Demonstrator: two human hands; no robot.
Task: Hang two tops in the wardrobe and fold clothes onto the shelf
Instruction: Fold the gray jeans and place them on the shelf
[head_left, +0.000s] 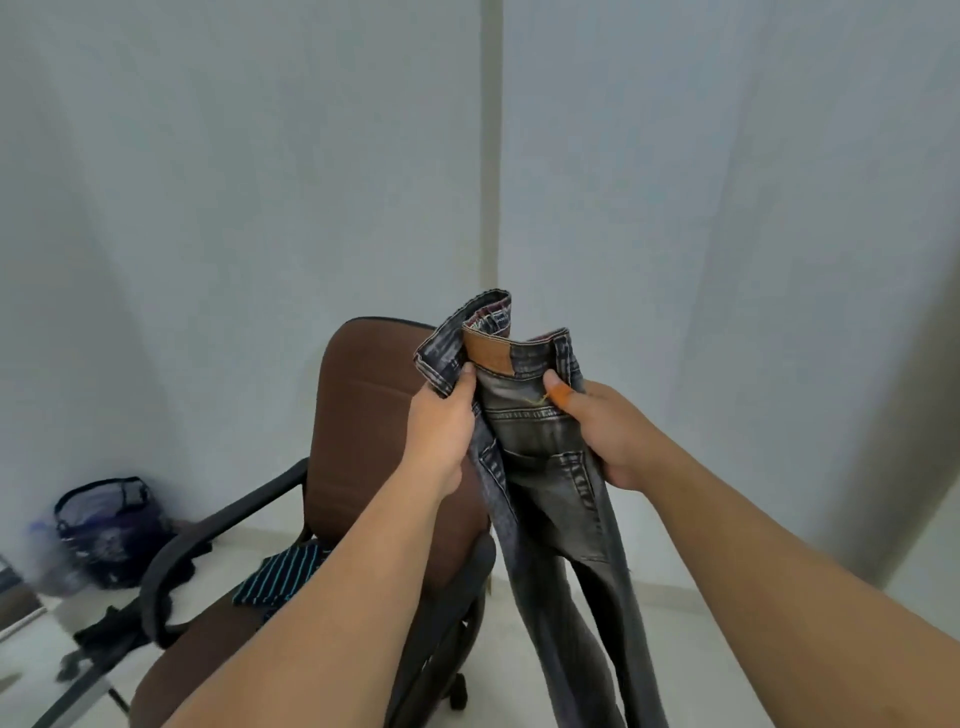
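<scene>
Pale walls (234, 182); brown armchair (363, 415); light floor (727, 623); dark mesh basket (109, 525)

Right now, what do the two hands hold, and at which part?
Both hold the grey jeans at the waistband: left hand and right hand at opposite sides.

Faded grey-black denim jeans (545, 457): coarse matt cloth, tan smooth leather-look waistband patch (488, 353) at 12 o'clock. Brown office chair (363, 415): matt woven upholstery, black matt plastic armrests. Dark striped cloth garment (283, 571) at 7 o'clock: soft, matt. Pale wall (234, 182): smooth, matt.
</scene>
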